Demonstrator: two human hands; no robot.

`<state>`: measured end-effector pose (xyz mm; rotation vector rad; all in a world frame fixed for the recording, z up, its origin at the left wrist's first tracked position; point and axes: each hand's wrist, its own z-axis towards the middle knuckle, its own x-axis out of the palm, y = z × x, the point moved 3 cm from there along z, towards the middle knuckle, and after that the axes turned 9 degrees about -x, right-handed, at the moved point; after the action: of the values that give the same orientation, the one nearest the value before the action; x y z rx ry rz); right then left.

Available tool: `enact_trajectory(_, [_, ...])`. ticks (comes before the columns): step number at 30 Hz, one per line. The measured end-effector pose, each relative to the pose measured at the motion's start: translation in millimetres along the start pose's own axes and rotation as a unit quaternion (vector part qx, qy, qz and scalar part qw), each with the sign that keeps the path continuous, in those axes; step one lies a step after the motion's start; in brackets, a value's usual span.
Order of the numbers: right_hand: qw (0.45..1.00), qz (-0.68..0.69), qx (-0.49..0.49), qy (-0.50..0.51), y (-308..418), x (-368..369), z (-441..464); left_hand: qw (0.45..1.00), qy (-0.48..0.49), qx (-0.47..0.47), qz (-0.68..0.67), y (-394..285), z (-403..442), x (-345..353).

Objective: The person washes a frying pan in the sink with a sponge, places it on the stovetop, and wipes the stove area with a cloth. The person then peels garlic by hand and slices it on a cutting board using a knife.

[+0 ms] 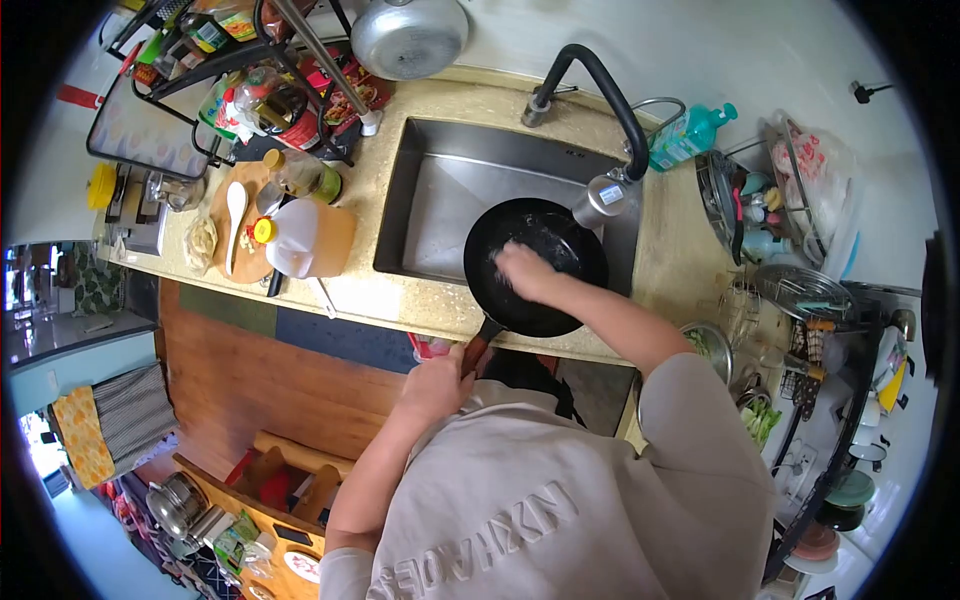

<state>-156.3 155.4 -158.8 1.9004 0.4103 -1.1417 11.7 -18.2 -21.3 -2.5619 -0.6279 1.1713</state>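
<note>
A black wok rests over the front right of the steel sink, its inside wet and dark. My left hand is wrapped round the wok's wooden handle, which sticks out past the counter edge toward me. Inside the wok, my right hand is curled against the inner surface and smeared by motion. Whatever its fingers hold is hidden. The black tap's spray head hangs at the wok's upper right rim.
Left of the sink stand a jug with a yellow cap and a round cutting board with a white spoon. A green soap bottle is behind the tap. Dish racks and a metal bowl line the right.
</note>
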Motion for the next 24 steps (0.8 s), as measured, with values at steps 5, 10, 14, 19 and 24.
enact_trajectory(5, [0.992,-0.053,0.11,-0.029,-71.3,-2.2,-30.7,1.0,0.002,-0.009,-0.007,-6.0,0.0,-9.2])
enact_trajectory(10, [0.981,-0.036,0.118,0.15,-23.0,-24.0,-81.6,0.999,0.015,-0.027,-0.009,-8.2,1.2,-9.3])
enact_trajectory(14, [0.99,-0.087,0.103,0.03,-53.6,-1.9,-54.2,1.0,0.015,-0.018,-0.006,-10.6,1.9,-9.4])
enact_trajectory(19, [0.985,-0.068,0.116,0.104,-31.9,-17.8,-64.2,1.0,-0.002,-0.02,-0.001,-12.2,4.0,-14.3])
enact_trajectory(24, [0.994,-0.066,0.063,0.058,-39.6,-14.4,-51.7,1.0,0.015,-0.023,0.007,-14.9,3.9,-18.6])
